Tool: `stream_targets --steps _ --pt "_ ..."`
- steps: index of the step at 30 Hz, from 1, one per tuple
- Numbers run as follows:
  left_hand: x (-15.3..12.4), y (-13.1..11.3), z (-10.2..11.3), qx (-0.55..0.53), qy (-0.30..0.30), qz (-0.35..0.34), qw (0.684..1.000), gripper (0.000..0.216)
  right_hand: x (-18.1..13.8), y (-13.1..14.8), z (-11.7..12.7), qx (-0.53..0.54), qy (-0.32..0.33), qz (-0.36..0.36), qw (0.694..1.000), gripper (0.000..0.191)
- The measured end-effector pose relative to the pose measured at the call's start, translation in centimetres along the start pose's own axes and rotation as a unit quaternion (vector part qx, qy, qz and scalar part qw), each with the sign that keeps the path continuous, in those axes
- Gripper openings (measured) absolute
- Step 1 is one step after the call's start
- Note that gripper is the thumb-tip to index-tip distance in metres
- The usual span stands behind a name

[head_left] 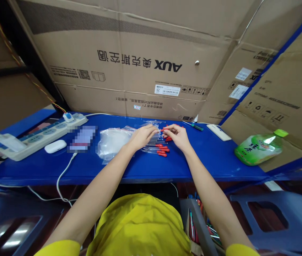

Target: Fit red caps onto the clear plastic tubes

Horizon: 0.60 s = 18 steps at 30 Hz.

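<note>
My left hand (pixel 144 137) is closed, fingertips pinched on what looks like the thin shaft of a dropper. My right hand (pixel 177 136) pinches a small red bulb (pixel 163 130) facing that shaft; whether the two are joined is too small to tell. Below and between the hands lie several thin, clear-looking droppers with red bulb ends (pixel 163 154), shafts toward the left. Loose thin tubes (pixel 153 122) lie behind my left hand. More red bulbs (pixel 168 138) show partly under my right fingers. Clear plastic zip bags (pixel 113 142) lie by my left forearm.
The blue table (pixel 206 167) holds a power strip (pixel 49 135), white earbud case (pixel 55 146), blurred phone (pixel 84 138) on a cable, green-handled screwdriver (pixel 197 127), white slab-like device (pixel 218 132) and tilted green drink bottle (pixel 259 149). Cardboard (pixel 129 81) walls the back.
</note>
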<state>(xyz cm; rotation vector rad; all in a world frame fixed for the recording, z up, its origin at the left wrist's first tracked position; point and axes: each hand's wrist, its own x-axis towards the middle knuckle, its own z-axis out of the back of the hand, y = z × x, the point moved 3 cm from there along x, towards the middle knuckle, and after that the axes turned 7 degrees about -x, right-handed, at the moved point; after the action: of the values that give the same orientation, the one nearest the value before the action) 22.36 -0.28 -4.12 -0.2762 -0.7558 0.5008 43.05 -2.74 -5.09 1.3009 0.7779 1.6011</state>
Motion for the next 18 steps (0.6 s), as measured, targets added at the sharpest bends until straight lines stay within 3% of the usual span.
stream_targets --steps 18 --pt "0.21 -0.07 -0.01 -0.056 0.01 -0.057 0.997 0.042 -0.29 0.02 -0.35 0.036 0.003 -0.016 0.999 0.042"
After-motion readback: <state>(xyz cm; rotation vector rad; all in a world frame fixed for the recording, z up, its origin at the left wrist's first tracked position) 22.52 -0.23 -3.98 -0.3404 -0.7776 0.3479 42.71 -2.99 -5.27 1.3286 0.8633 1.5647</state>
